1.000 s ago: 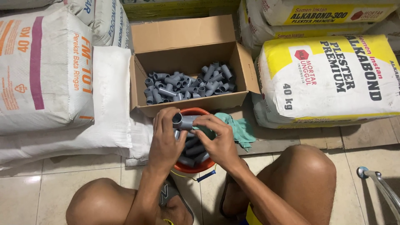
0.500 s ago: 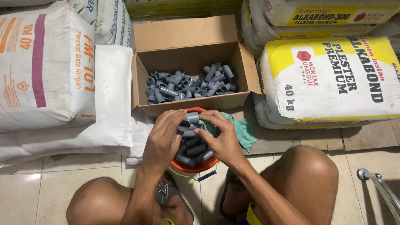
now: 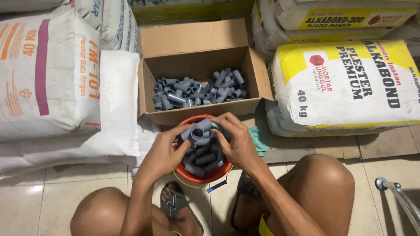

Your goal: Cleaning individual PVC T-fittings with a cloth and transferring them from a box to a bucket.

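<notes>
Both hands — left hand (image 3: 164,150), right hand (image 3: 236,142) — closed on one grey pipe fitting (image 3: 197,130) over the part-filled orange bowl (image 3: 205,177); cardboard box (image 3: 197,65), upper centre, holds plenty.

One open cardboard box (image 3: 197,39), holding dozens of grey pipe fittings (image 3: 199,91), too many and too jumbled for an exact count. One orange bucket (image 3: 201,177), with roughly ten more grey fittings (image 3: 202,159) showing inside. One grey tee fitting (image 3: 197,130) between two hands: left hand (image 3: 164,150), right hand (image 3: 238,142). One green cloth (image 3: 259,139). Two sandals (image 3: 175,205). At least six large sacks (image 3: 350,83) around the box. One metal tube (image 3: 400,194) at the lower right.
</notes>
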